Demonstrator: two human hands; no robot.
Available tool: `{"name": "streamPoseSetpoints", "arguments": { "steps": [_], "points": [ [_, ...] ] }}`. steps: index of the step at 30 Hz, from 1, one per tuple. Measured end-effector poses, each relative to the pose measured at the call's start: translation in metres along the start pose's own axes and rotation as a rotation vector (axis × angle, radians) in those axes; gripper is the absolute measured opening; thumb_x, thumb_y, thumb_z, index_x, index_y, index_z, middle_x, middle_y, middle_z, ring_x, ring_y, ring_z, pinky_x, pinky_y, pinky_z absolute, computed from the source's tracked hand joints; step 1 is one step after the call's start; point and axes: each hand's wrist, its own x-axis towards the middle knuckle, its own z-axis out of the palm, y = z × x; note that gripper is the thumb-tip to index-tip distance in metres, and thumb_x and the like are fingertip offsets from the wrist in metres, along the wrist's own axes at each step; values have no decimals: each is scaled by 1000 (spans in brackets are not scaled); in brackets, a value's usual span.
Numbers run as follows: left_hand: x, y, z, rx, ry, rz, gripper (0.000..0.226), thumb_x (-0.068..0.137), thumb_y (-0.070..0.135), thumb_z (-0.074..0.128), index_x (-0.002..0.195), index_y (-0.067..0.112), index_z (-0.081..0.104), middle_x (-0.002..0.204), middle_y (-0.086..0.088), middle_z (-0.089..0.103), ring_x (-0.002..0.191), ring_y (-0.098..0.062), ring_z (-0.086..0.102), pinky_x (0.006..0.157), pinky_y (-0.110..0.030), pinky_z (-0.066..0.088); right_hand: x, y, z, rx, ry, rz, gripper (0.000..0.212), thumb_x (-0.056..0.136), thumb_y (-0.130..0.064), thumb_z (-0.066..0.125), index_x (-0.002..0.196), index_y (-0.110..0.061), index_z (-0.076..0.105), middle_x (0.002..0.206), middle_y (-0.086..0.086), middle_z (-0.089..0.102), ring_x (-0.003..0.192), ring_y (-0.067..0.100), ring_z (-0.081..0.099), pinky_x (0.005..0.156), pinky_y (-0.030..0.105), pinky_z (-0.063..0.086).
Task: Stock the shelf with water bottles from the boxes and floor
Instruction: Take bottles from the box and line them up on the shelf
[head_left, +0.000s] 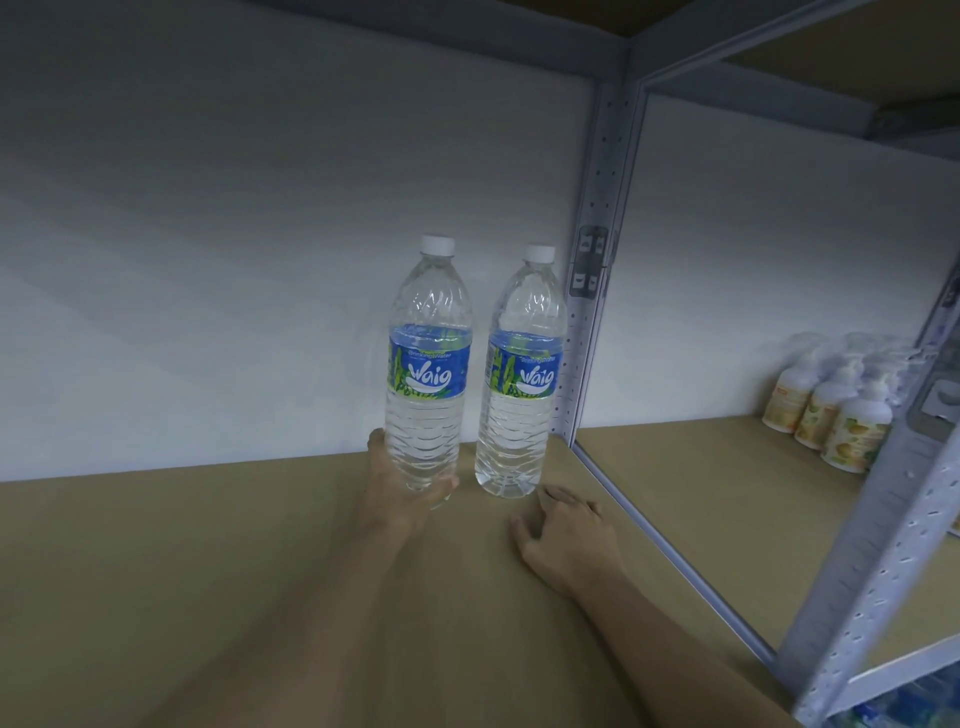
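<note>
Here, two bottles near the back of the shelf

The left hand gripped a water bottle low on its body, fingers curled round the base. The bottle stood upright, though whether its base touched the shelf board could not be told. A second water bottle stood upright on the board just to its right, beside the grey upright post. The right hand lay on the board, fingers relaxed and holding nothing, just in front of that second bottle. Yellow-labelled pump bottles stood in the neighbouring bay.
</note>
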Motion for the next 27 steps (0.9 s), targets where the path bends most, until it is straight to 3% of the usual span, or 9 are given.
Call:
{"name": "streamPoseSetpoints", "arguments": {
  "steps": [2,4,6,7,9,12,17,23,27],
  "points": [
    [-9,0,-6,125,-38,-49,110,74,26,84,155,13,11,154,-11,30,137,-30,37,108,-37,34,-2,-1,-3,21,34,31,47,95,-49,43,127,-17,57,132,-2,57,121,21,53,110,34,34],
    [-22,2,-18,223,-50,-25,105,77,33,80,155,12,14,158,-1,21,142,-21,30,109,-32,29,-7,-4,-7,21,108,34,31,93,-43,46,101,-18,62,105,1,64,101,24,60,90,30,43],
    [-40,4,-34,286,17,28,75,82,30,73,144,14,36,142,4,40,131,-18,44,99,-27,37,-13,-9,-8,-50,219,-14,26,93,-36,47,90,-17,64,92,3,67,88,26,64,70,28,39],
    [-53,5,-42,287,40,45,59,84,22,68,137,16,43,135,5,50,122,-19,52,97,-29,41,-18,-14,-8,-73,274,-35,24,93,-33,48,94,-18,68,93,4,68,86,26,65,67,29,39],
    [-78,5,-57,233,40,80,40,83,3,61,119,19,55,115,1,67,103,-20,64,95,-33,48,-32,-32,-11,2,359,-51,25,91,-27,52,108,-21,69,99,5,70,90,27,67,70,32,47],
    [-117,3,-82,199,40,123,29,82,-1,60,88,28,58,83,3,72,78,-15,67,83,-27,51,-69,-70,-21,226,376,-39,30,90,-23,53,118,-25,65,106,4,70,97,30,66,78,38,50],
    [-193,-6,-131,222,-7,148,31,81,-4,57,93,24,55,81,0,71,67,-9,60,73,-23,46,-159,-120,-31,396,395,-123,34,85,-24,52,116,-25,66,101,-1,73,90,33,67,78,39,50],
    [-314,-38,-186,255,87,303,31,73,-7,45,83,19,59,71,9,63,66,-8,60,68,-17,45,-280,-142,20,658,433,-219,29,79,-25,48,102,-22,65,90,-8,70,74,15,66,69,29,50],
    [-382,-119,-202,452,23,46,25,80,-1,54,88,21,62,76,6,65,72,-12,62,72,-25,49,-347,-136,82,640,199,-99,24,80,-22,57,104,-23,61,84,-10,62,73,10,59,68,25,47]
  ]
}}
